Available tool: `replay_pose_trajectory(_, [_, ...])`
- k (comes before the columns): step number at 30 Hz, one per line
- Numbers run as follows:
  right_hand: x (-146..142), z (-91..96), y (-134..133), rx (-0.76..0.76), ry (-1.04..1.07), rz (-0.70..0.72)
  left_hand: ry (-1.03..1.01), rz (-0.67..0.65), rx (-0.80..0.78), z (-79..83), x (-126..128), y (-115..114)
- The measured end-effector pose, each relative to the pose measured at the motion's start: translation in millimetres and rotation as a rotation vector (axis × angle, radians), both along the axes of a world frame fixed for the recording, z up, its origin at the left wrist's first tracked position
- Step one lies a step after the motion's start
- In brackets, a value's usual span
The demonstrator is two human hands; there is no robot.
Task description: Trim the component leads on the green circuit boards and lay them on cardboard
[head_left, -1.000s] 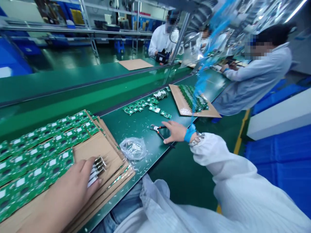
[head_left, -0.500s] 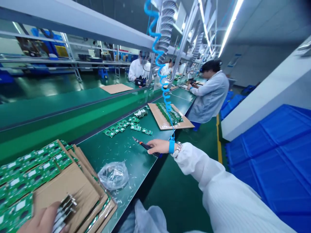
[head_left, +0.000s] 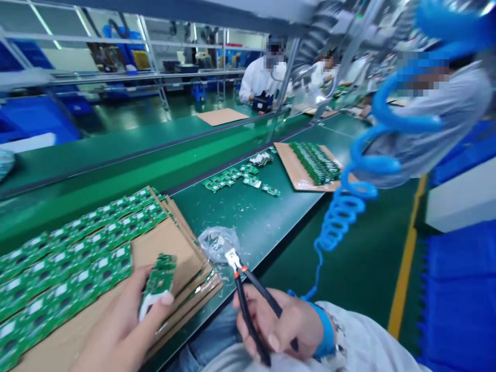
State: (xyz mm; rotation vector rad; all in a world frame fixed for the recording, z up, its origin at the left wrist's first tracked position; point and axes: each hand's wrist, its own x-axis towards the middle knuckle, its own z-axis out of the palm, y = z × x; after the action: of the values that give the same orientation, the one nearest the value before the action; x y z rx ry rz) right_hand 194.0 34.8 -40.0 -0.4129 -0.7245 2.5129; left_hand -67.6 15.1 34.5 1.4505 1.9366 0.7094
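Between the thumb and fingers of my left hand (head_left: 126, 320) is a small stack of green circuit boards (head_left: 161, 274), held above the cardboard sheets (head_left: 158, 240). My right hand (head_left: 279, 320) grips cutting pliers (head_left: 244, 294) with black handles, orange accents and spread handles. Their metal tips point away from me, over a clear plastic bag (head_left: 219, 243) on the green bench. Rows of circuit boards (head_left: 89, 243) lie on the top cardboard sheet at the left. A blue band (head_left: 323, 328) with a coiled cord circles my right wrist.
Loose boards (head_left: 232, 177) lie farther along the bench (head_left: 248, 212), among scattered clippings. Beyond them, another cardboard sheet (head_left: 289, 173) carries tightly packed boards. The blue coiled cord (head_left: 341, 217) hangs at the right. Co-workers in white sit farther down the line.
My right hand has drawn back toward me with the pliers, whose handles now stand spread. My left hand has lifted and turned the boards, showing their green faces. The view has shifted left.
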Motion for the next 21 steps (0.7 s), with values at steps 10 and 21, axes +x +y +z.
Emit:
replay_pose_trajectory(10, [18.2,32.4,33.6,1.555,-1.013,-0.502,-0.386,-0.038,-0.063,9.1,63.4,-3.7])
replay_pose_trajectory(21, [23.5,36.8,45.6,1.794,-1.164,-0.522,-0.11,-0.255,0.08,0.4,70.8,2.8])
